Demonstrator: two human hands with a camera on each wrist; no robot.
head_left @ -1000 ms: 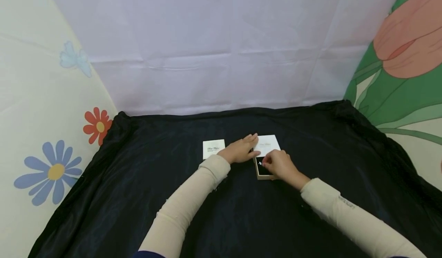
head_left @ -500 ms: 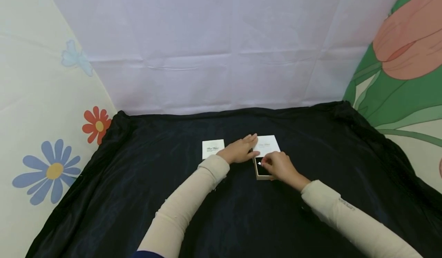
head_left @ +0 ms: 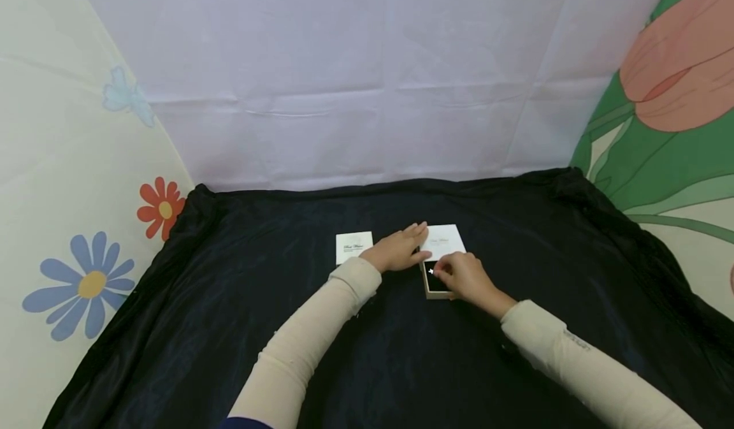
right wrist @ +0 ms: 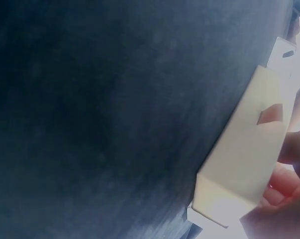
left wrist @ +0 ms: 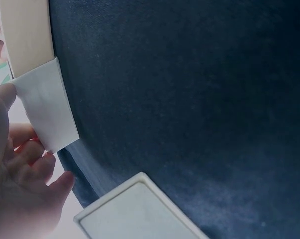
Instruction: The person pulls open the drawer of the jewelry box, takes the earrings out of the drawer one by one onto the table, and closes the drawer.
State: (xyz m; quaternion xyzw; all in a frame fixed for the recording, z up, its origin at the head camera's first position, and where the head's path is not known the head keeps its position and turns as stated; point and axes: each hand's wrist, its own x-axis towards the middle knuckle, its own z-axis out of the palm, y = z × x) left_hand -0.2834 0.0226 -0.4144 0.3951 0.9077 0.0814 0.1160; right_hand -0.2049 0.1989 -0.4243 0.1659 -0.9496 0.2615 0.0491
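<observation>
A small drawer-style jewellery box lies in the middle of the table, its white printed sleeve [head_left: 443, 241] at the back and its beige, black-lined drawer [head_left: 439, 294] pulled out toward me. My left hand [head_left: 398, 249] rests on the sleeve's left edge, fingers extended and thumb near its front corner. Over the drawer, my right hand [head_left: 467, 277] has thumb and index finger pinched at a tiny silver piece of jewellery [head_left: 431, 271], whose exact kind is too small to tell. In the left wrist view, the sleeve's side [left wrist: 48, 104] shows beside my left thumb.
A second square white box [head_left: 353, 245] with printed lettering lies to the left of the jewellery box, partly behind my left wrist. Dark cloth [head_left: 275, 238] covers the table. A pale hanging sheet [head_left: 367, 97] stands behind it, with flower-printed panels at both sides.
Almost nothing moves. The right hand shifts very slightly left and down over the drawer, and the silver piece stands out more clearly. The left hand stays on the sleeve.
</observation>
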